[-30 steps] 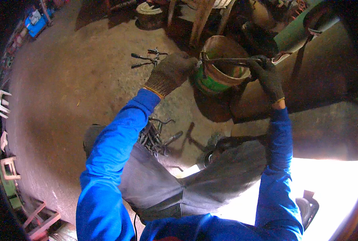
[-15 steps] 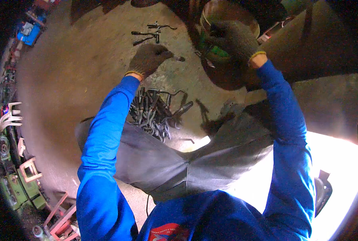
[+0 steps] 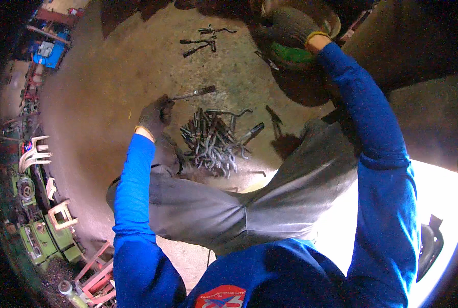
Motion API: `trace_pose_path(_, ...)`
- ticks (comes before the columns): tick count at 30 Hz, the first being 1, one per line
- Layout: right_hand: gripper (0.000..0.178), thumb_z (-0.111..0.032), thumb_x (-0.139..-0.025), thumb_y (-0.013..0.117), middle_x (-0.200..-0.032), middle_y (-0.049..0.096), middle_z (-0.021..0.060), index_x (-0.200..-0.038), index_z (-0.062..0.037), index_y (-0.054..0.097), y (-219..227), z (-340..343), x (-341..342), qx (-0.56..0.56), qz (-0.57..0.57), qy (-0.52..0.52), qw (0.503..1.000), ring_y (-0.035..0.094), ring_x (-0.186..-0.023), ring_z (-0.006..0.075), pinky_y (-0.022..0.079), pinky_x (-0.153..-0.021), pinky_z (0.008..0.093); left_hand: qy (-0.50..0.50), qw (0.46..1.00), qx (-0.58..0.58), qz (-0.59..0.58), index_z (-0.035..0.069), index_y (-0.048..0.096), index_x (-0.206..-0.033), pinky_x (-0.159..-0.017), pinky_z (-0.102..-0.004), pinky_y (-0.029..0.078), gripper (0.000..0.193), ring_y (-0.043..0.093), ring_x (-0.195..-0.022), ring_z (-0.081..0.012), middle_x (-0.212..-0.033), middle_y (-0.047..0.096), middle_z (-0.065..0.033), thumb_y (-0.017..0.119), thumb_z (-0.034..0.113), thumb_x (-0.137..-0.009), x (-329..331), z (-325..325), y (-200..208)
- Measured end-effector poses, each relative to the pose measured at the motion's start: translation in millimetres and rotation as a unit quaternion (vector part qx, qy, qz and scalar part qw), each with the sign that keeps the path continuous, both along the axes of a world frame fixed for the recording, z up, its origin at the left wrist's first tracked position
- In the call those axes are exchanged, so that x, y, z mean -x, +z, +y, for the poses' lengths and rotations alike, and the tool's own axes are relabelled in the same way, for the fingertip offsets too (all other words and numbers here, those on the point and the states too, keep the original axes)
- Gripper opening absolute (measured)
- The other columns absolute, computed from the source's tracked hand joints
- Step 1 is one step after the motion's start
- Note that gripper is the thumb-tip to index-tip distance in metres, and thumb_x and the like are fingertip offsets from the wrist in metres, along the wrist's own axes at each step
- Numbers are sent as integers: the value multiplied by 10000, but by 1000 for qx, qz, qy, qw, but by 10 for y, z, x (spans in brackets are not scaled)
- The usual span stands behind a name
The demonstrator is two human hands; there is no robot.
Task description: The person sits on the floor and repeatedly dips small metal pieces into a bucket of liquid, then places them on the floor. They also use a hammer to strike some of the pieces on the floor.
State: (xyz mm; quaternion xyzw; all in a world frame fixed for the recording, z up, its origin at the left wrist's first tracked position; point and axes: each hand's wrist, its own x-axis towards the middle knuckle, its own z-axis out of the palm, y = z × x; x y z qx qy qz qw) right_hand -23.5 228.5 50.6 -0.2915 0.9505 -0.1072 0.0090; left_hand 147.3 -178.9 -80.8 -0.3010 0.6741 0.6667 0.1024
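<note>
My left hand [image 3: 156,116], in a dark knitted glove, is closed on one end of a metal rod [image 3: 193,94] with a darker, thicker far end. The rod points right, just above a heap of metal rods [image 3: 211,138], many with hooked ends. My right hand [image 3: 288,26], gloved alike, is over a round bucket-like container [image 3: 333,24] with green [image 3: 292,53] on its near side. Its fingers fade into shadow, so I cannot tell whether they grip anything. Several similar rods [image 3: 200,43] lie on the floor farther off.
A dark cylindrical body [image 3: 418,46] stands at the right. My legs in grey trousers [image 3: 203,205] frame the heap. Along the left are a white plastic chair [image 3: 35,154], a green machine [image 3: 39,238], a wooden stool [image 3: 62,214] and a blue object [image 3: 50,53].
My left hand has drawn back toward me and left, and the rod in it now shows lengthwise. My right hand has moved slightly up and left, over the container.
</note>
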Motion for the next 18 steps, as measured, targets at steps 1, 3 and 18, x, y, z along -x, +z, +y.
trace_pose_path(1, 537, -567, -850, 568, -1034, 666, 209, -1043, -88, 716, 100, -61, -8, -37, -31, -9, 999, 634, -950, 372, 484, -861, 456, -11, 1000, 5, 5, 73, 621, -873, -437, -237, 322, 214, 414, -492, -87, -660, 549, 17, 568, 263, -957, -47, -17, 44)
trace_pose_path(3, 568, -573, -847, 559, -1078, 659, 233, -1075, -76, 711, 38, -154, 26, -42, -32, -6, 999, 631, -999, 377, 482, -882, 452, 3, 1000, 5, -7, 74, 620, -903, -435, -231, 314, 207, 404, -488, -82, -657, 537, 22, 555, 260, -964, -158, -67, 125)
trace_pose_path(18, 478, -497, -834, 612, -924, 687, 209, -956, -49, 726, -711, -593, 685, -41, 21, 106, 993, 657, -862, 392, 503, -795, 492, 84, 986, 62, -129, 105, 622, -1141, -751, -341, 528, 345, 648, -918, -251, -978, 675, -99, 499, 380, -972, -1711, 228, -1710)
